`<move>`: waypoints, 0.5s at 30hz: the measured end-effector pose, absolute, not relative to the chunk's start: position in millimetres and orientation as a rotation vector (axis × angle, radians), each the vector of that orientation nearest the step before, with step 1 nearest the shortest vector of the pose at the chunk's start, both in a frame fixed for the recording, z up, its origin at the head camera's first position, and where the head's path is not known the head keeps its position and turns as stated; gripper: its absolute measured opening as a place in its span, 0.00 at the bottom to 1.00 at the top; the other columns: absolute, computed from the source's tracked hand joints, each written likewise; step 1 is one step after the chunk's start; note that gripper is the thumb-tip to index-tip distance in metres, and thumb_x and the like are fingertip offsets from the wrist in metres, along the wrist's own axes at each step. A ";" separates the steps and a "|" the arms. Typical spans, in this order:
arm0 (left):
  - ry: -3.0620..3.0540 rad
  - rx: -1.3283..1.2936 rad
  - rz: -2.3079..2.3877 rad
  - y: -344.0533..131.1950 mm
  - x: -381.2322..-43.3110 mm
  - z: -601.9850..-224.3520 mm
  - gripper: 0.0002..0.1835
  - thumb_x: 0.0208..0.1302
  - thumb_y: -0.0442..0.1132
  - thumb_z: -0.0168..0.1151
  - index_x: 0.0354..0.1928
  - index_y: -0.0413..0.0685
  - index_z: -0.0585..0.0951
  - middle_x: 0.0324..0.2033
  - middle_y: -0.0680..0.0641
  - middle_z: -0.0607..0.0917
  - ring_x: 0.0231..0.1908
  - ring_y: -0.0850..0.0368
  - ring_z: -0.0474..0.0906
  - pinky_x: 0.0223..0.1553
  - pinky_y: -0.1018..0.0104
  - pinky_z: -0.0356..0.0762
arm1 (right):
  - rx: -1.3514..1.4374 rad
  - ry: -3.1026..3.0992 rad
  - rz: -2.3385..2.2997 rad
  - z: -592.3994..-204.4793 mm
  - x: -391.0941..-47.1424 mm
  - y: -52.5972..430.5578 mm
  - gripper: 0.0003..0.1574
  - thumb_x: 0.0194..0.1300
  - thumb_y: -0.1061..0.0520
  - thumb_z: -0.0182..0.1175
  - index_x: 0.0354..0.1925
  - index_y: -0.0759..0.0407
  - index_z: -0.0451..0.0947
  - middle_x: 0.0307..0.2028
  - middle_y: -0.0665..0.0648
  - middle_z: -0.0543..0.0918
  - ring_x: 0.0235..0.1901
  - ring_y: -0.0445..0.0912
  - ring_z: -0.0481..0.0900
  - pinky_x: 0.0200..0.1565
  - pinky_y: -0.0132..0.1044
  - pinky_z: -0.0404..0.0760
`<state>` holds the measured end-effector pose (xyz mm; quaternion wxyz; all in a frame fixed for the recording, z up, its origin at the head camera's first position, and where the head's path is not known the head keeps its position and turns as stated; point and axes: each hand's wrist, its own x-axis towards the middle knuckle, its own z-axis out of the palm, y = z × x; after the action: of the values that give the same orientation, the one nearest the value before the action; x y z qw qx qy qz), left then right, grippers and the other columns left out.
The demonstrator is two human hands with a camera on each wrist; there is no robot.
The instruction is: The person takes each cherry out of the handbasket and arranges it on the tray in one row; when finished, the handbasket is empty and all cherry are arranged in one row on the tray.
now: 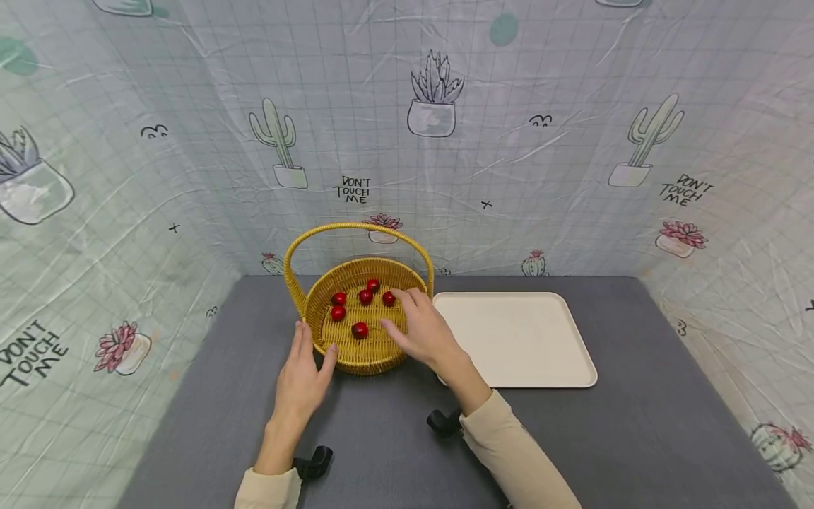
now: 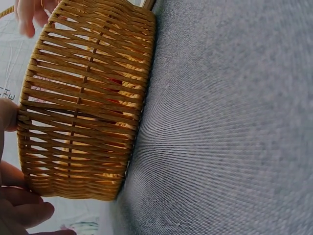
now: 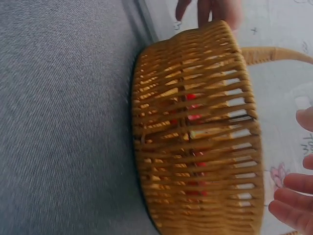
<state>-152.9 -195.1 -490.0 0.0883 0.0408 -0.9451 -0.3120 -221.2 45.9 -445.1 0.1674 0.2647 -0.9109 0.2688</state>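
Note:
Several shiny dark-red cherries (image 1: 360, 331) lie spread over the floor of a round yellow wicker basket (image 1: 372, 366) with a tall arched handle (image 1: 356, 226). At the basket's left front, my left hand (image 1: 302, 380) rests against the rim, its thumb apart from the fairly straight fingers. My right hand (image 1: 427, 331) is over the basket's right side, thumb and fingers spread with nothing between them. Its fingertips are right beside the rightmost cherry (image 1: 388, 299). In the right wrist view, the right fingers (image 3: 293, 198) show above the woven wall (image 3: 195, 147), with red glimpsed through the gaps.
A cream rectangular tray (image 1: 518, 339) lies just right of the basket. Both stand on a dark grey tabletop (image 1: 381, 452). A printed cloth (image 1: 483, 162) with cactus drawings hangs behind and at both sides.

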 end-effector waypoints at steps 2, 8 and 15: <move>-2.805 0.127 -0.936 -195.0 -153.2 -490.0 0.46 0.75 0.63 0.46 0.79 0.37 0.48 0.79 0.37 0.48 0.73 0.34 0.59 0.68 0.37 0.64 | 0.767 -2.607 0.748 -446.5 -224.8 39.8 0.36 0.70 0.40 0.59 0.67 0.59 0.71 0.55 0.58 0.79 0.56 0.52 0.78 0.58 0.46 0.80; -2.767 0.115 -0.919 -194.8 -154.1 -491.8 0.44 0.75 0.58 0.50 0.78 0.34 0.51 0.77 0.33 0.54 0.72 0.33 0.61 0.67 0.37 0.65 | 0.811 -2.682 0.740 -451.4 -234.9 23.5 0.36 0.70 0.42 0.60 0.67 0.61 0.71 0.56 0.60 0.78 0.55 0.52 0.79 0.58 0.45 0.80; -2.710 0.086 -0.885 -194.2 -153.2 -492.3 0.42 0.74 0.55 0.54 0.76 0.31 0.55 0.75 0.30 0.60 0.68 0.30 0.67 0.62 0.35 0.70 | 0.835 -2.776 0.738 -457.5 -244.2 7.9 0.35 0.71 0.42 0.59 0.68 0.59 0.70 0.62 0.63 0.77 0.59 0.55 0.79 0.62 0.47 0.78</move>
<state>-153.2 -194.2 -492.3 0.1440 0.0298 -0.9403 -0.3071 -244.2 7.9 -457.5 0.0751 0.2784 -0.9254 0.2459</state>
